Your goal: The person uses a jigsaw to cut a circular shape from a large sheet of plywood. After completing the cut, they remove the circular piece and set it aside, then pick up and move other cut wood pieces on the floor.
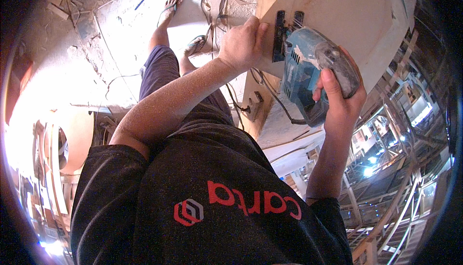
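My right hand [340, 86] is wrapped around the handle of a dusty blue jigsaw [304, 67], thumb on the near side. Its dark base plate [279, 35] rests against a pale plywood sheet [347, 9], close to the sheet's left edge. The blade is too hidden to make out. My left hand [243, 43] grips that edge beside the base plate, with its fingers curled and partly out of sight. From the rear of the jigsaw a black cord [275, 101] loops down to the left. Sawdust coats my left forearm.
A wooden block with a power socket [253, 105] stands below the sheet. Cables and curved offcuts [214, 4] lie near my sandalled feet [171, 6]. Wood scraps [58, 9] litter the floor at upper left. Curved wooden pieces [50, 154] stand at the left, and strips and frames [400, 168] crowd the right.
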Demonstrator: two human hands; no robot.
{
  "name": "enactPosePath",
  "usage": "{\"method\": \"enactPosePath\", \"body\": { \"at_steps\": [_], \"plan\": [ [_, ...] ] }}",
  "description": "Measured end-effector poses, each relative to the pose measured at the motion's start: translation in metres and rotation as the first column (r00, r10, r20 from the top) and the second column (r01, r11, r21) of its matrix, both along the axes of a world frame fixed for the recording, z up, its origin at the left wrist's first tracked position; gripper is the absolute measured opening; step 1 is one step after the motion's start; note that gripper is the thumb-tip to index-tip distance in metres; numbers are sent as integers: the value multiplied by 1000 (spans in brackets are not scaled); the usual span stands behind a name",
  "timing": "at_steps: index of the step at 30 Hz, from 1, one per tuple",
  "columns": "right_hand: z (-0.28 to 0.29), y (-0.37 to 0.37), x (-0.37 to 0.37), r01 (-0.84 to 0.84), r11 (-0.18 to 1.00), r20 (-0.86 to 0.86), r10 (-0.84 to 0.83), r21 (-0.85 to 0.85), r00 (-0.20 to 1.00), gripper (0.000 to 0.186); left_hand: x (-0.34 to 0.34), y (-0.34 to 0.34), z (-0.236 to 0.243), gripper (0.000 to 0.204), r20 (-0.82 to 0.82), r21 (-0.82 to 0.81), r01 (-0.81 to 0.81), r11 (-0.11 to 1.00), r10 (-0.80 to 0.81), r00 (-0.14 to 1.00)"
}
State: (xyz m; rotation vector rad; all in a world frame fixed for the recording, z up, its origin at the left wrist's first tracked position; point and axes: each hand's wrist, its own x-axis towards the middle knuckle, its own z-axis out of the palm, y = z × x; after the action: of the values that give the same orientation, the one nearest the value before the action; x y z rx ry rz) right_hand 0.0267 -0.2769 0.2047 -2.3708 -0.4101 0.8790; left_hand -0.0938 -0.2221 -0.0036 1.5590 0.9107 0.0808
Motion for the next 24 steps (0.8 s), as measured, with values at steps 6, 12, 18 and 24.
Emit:
{"method": "enactPosePath", "body": {
  "at_steps": [6,12,18,24],
  "plan": [
    [1,4,-2,-53,998,43,54,-37,998,56,0,1,-1,36,11,1,-8,1000,8,1000],
    [1,9,-2,-38,999,50,39,-30,998,56,0,0,-1,35,23,14,-27,1000,27,999],
    [-1,8,3,15,999,-8,-15,39,1000,55,-1,1,0,35,18,8,-24,1000,24,1000],
    [-2,8,4,29,999,5,-30,37,1000,53,-1,1,0,36,27,12,-23,1000,23,999]
  ]
}}
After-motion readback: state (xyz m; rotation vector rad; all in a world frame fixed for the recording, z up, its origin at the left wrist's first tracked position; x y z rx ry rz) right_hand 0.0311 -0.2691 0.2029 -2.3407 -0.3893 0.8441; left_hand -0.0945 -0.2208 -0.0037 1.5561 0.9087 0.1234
